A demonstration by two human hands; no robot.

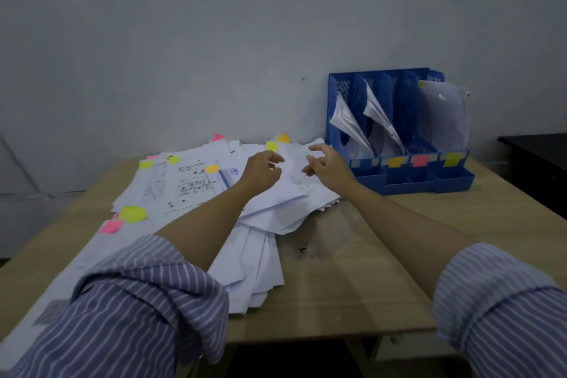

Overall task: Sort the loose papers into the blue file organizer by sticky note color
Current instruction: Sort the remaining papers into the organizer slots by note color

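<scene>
A messy heap of loose white papers (196,190) with yellow, orange and pink sticky notes covers the left half of the wooden table. The blue file organizer (399,169) stands at the back right, against the wall, with curled sheets in three of its slots and orange, pink and yellow notes on its front rail. My left hand (260,167) and my right hand (326,164) hover close together over the far edge of the heap, fingers loosely curled, holding nothing. A yellow note (271,146) lies just beyond my left hand.
A bare stretch of wooden table (352,270) lies between the heap and the organizer, with a small dark mark on it. A dark piece of furniture (540,156) stands to the right of the table. A grey wall is close behind.
</scene>
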